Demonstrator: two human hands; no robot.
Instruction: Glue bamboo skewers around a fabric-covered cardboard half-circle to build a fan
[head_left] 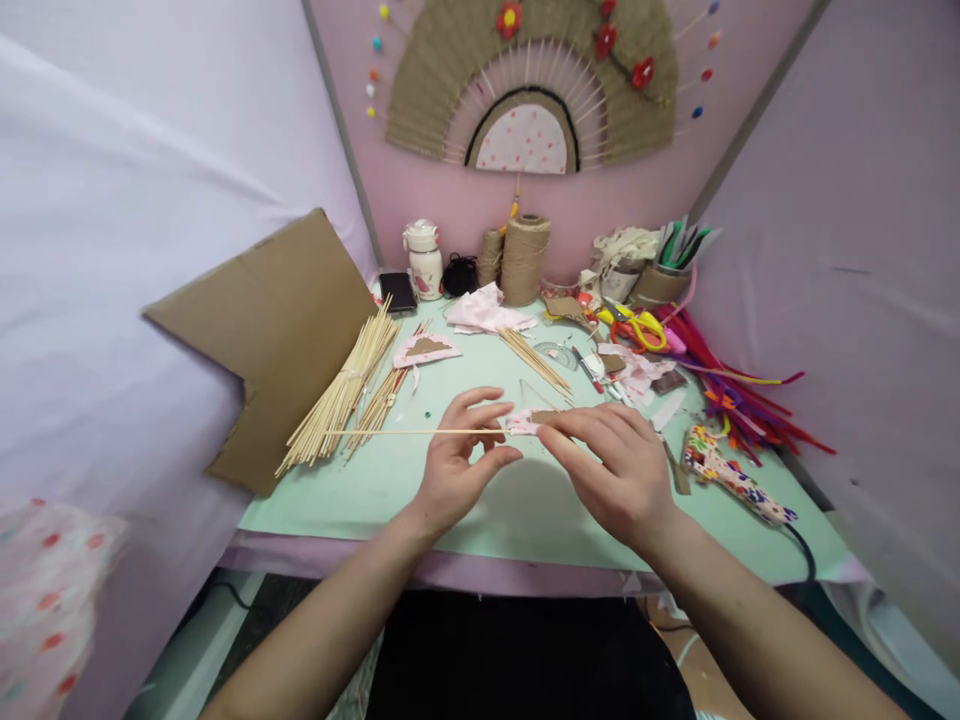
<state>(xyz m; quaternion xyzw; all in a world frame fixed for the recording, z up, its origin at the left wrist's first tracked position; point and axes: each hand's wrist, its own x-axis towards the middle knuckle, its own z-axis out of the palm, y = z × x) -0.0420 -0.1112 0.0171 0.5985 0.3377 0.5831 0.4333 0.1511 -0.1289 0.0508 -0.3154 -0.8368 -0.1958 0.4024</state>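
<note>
**A:** Locate the workpiece.
**B:** One thin stick [386,432], held above the bench [420,495], in front of the person. Its right end meets a small pink fabric-covered piece [523,421] that shows bare cardboard.

**A:** State the hand poses.
**B:** Left hand [461,455]: palm facing right, fingers curled, thumb extended toward the right, a gap between thumb and forefinger. The stick crosses at these fingers; whether they grip it cannot be told. Right hand [615,460]: back uppermost, fingers reaching left and closed on the small piece; its thumb is hidden.

**A:** Axis?
**B:** The stick's long axis runs left to right, nearly level in view. The left end points toward the large stick bundle [337,390] and overlaps it in view.

**A:** Count the surrounding items.
**B:** One large bundle, its sticks too dense to count; one thinner batch [386,397] just beside it; one loose group [536,362] beyond the hands. One cardboard sheet [277,350] at left, one patterned glue gun [739,477] at right. Along the rear: one white bottle [425,262] and two twine spools, large [526,262] and small [490,258].
</note>
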